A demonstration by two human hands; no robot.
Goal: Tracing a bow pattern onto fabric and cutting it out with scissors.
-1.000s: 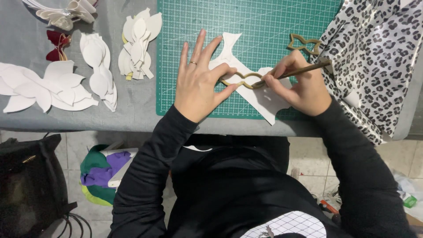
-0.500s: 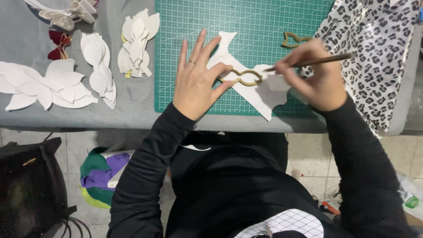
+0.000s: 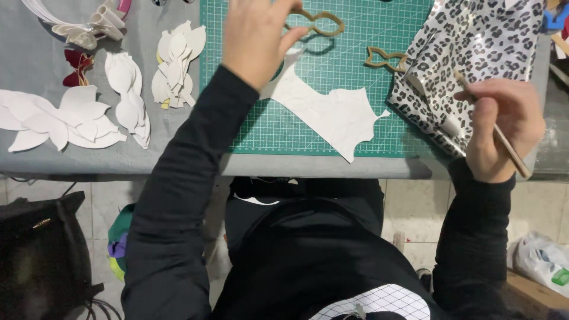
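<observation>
Head view: the left hand [image 3: 256, 37] pinches a tan bow-shaped template [image 3: 316, 22] at twelve o'clock, lifted above the green cutting mat [image 3: 355, 77]; the white cut sheet [image 3: 329, 109] lies on the mat at centre; the right hand [image 3: 504, 127] at three o'clock clenches a wooden pencil [image 3: 508, 151] over the leopard-print sheet [image 3: 474, 53]; a second tan template [image 3: 384, 58] rests beside that sheet.

Left hand [image 3: 258, 38] raised and reaching forward on an outstretched black-sleeved arm, fingers pinched together; right hand [image 3: 504, 127] drawn out to the side, fingers curled in a pen-like grip.
</observation>
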